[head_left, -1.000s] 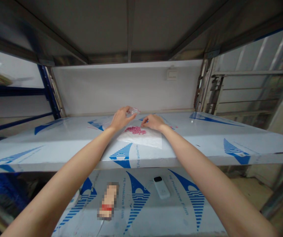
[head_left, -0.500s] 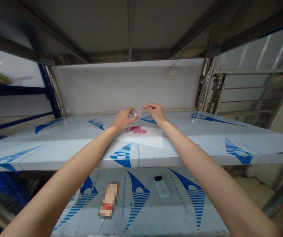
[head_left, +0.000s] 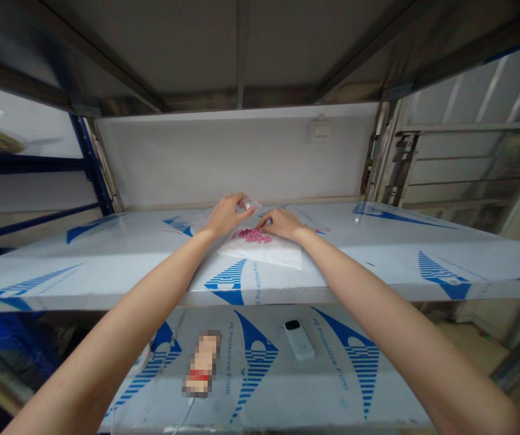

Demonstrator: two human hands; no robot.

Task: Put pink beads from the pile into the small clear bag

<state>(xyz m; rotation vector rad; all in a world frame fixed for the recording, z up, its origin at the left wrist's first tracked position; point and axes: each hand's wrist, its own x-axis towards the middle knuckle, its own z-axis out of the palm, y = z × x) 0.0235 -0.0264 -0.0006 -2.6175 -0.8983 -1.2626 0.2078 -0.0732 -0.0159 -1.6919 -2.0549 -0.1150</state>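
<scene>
- Left hand [head_left: 227,215]: narrow pinch, fingertips closed on a corner of a small clear plastic bag [head_left: 249,203], held just above the far side of the shelf.
- Right hand [head_left: 282,223]: narrow, fingers [head_left: 264,223] curled down at the right edge of the pink pellets [head_left: 253,236]; whether pinching a pellet or only touching the sheet beneath, impossible to tell.
- Pink pellets: gathered in a loose heap on a white plastic sheet [head_left: 273,254], just near of the small bag and between both hands.
- Done so far, going by the lie of things: pellets heaped in one place, bag up in hand.
- Left so far: the whole heap still out on the sheet; anything inside the bag too small to make out.
- Around the hands: a steel shelf [head_left: 105,266] under blue-printed protective film, with a white handheld device [head_left: 298,340] and a pixelated object [head_left: 202,362] on the shelf below.
- Changed since half a second ago: right hand lowered from beside the bag to the heap, now well apart from the bag; left hand and bag much the same, heap no smaller to the eye.
</scene>
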